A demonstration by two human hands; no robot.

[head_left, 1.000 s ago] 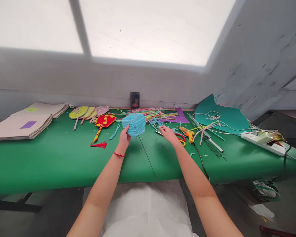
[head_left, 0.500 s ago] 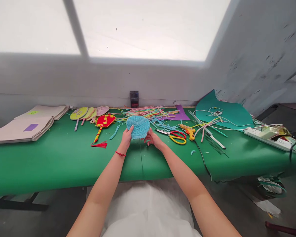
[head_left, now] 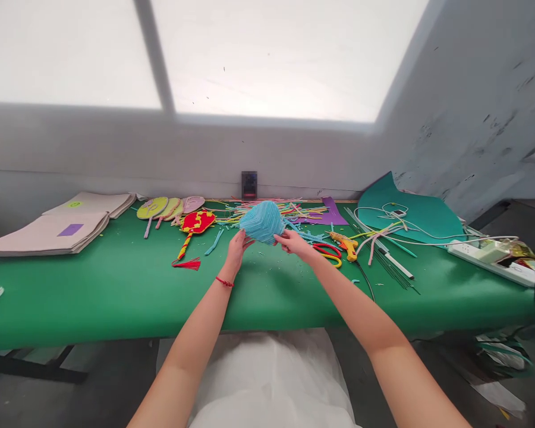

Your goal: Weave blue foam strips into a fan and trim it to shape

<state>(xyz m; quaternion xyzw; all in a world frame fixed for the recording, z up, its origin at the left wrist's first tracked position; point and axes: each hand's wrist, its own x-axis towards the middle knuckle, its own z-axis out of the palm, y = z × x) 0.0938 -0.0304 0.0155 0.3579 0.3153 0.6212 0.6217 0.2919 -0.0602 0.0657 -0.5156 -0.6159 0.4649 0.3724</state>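
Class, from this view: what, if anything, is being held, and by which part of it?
A blue ribbed piece: the left grip has its lower-left edge, the right grip its lower-right edge.

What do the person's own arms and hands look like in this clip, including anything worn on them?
Both the left hand and the right hand are bare, without gloves. A red bracelet, seemingly beaded, circles the left wrist; no band shows on the right. No sleeves cover the visible lengths of the arms.
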